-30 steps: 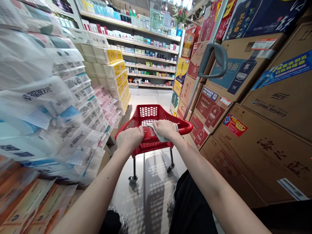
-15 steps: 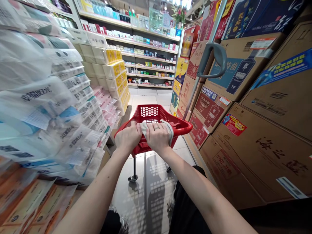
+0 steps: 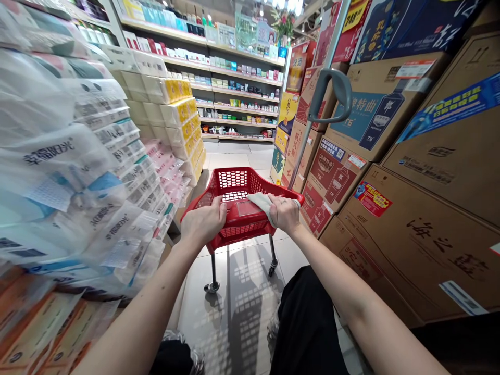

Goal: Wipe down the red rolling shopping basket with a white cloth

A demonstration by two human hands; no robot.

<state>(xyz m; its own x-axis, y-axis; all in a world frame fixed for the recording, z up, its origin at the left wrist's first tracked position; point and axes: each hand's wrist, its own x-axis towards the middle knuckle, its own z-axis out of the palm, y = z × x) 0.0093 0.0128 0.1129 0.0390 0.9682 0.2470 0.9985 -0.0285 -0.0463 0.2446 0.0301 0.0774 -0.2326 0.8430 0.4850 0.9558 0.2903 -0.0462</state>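
A red plastic shopping basket (image 3: 235, 182) on a wheeled frame stands in the aisle in front of me. My left hand (image 3: 203, 223) is closed around the near left rim of the basket. My right hand (image 3: 285, 213) is closed on a pale grey cloth (image 3: 261, 200) and presses it against the near right rim. The cloth's free end lies over the rim toward the basket's middle. A grey pull handle (image 3: 332, 96) rises on a pole from the basket's right side.
Wrapped tissue packs (image 3: 74, 172) are stacked high along the left. Large cardboard cartons (image 3: 422, 208) wall the right. Shelves of small goods (image 3: 238, 83) cross the far end. A tiled floor strip (image 3: 238, 291) runs between the stacks.
My right hand has slid the cloth from the middle of the near rim, beside my left hand, out to the rim's right corner. The left hand kept its grip.
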